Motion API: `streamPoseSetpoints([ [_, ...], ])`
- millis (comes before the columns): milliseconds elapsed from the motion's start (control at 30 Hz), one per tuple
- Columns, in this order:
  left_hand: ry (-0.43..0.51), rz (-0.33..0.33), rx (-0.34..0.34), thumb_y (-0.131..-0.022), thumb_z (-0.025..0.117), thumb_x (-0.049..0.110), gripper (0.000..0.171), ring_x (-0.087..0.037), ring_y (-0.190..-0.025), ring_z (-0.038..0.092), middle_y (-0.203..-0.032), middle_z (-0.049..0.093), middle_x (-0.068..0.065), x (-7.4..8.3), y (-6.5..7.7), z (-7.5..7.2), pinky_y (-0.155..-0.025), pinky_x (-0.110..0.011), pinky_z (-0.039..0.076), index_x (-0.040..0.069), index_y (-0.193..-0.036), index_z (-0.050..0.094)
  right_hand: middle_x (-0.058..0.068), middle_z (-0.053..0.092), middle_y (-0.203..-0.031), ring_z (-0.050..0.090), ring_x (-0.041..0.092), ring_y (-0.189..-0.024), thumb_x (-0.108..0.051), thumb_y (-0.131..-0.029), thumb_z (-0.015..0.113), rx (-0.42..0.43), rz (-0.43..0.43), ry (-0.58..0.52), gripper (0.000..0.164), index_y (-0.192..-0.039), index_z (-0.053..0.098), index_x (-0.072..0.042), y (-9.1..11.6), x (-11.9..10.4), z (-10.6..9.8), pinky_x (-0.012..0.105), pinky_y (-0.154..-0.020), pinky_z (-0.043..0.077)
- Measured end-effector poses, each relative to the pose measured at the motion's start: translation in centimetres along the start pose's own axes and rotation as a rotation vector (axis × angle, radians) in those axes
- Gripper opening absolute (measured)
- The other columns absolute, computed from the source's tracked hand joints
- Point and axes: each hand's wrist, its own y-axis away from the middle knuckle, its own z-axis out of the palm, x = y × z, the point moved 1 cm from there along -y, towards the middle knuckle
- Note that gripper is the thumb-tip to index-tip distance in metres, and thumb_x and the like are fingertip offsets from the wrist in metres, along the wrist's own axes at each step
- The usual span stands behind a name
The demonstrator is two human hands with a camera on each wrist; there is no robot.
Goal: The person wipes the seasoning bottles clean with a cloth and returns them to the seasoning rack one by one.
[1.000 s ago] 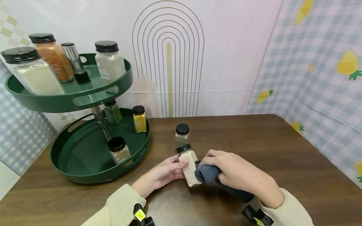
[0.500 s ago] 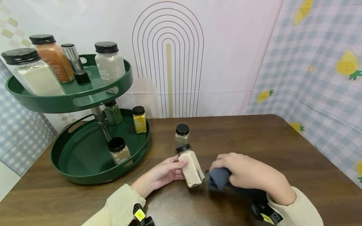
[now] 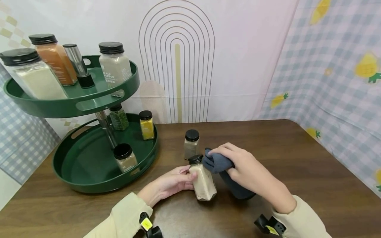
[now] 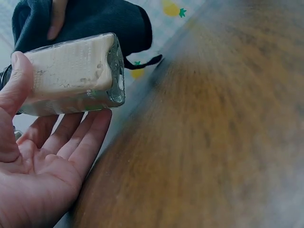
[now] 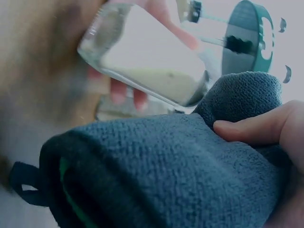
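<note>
My left hand [image 3: 171, 185] grips a square glass spice jar [image 3: 204, 185] with a black lid and pale powder inside, thumb on one face and fingers behind. The jar tilts, its base toward me, held over the table. In my right hand [image 3: 241, 165] is a bunched dark grey-blue cloth [image 3: 218, 162], pressed up at the jar's lid and shoulder, with the rest hanging below. The right wrist view shows the thumb pinching the folded cloth [image 5: 156, 161], which has a hanging loop. In the left wrist view the jar's glass base [image 4: 116, 71] faces the camera.
Just behind the held jar stands another small black-lidded jar [image 3: 191, 145]. At left, a green two-tier turntable [image 3: 89, 188] carries several spice jars, including a yellow one [image 3: 147, 127] and a black pepper jar [image 3: 115, 69]. A patterned curtain [image 3: 327, 82] hangs behind the wooden table [image 3: 268, 138].
My right hand drew the cloth away from the jar's side to the right, then brought it back up to the lid. The jar has turned in my left hand, and its base swung slightly right.
</note>
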Motion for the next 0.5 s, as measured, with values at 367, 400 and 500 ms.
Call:
streamPoseSetpoints([
  [367,0.024,-0.016,-0.024,-0.089,0.061,0.030,0.073,-0.012,-0.105,0.058,-0.115,0.058,0.001,-0.09,0.02,-0.05,-0.092,-0.030,0.046,-0.006,-0.141,0.025,-0.009,0.059,-0.104,0.060,0.011,-0.091,0.014,-0.071,0.055,-0.150,-0.015,-0.007,0.054,-0.108,0.063,-0.024,0.40,0.09,0.72,0.033,-0.079,0.048],
  [400,0.027,-0.020,-0.022,-0.090,0.060,0.030,0.072,-0.012,-0.105,0.058,-0.115,0.058,0.000,-0.07,0.00,-0.03,-0.092,-0.030,0.046,-0.006,-0.141,0.025,-0.009,0.059,-0.103,0.060,0.011,-0.089,0.014,-0.071,0.055,-0.163,-0.014,0.001,0.053,-0.107,0.064,-0.024,0.44,0.06,0.70,0.032,-0.077,0.049],
  [500,0.032,-0.025,-0.011,-0.091,0.057,0.031,0.069,-0.014,-0.106,0.058,-0.116,0.058,-0.002,0.02,-0.03,0.00,-0.093,-0.032,0.045,-0.006,-0.141,0.025,-0.009,0.058,-0.096,0.058,0.009,-0.082,0.014,-0.070,0.055,-0.206,-0.011,0.028,0.050,-0.103,0.065,-0.024,0.59,-0.06,0.64,0.029,-0.073,0.048],
])
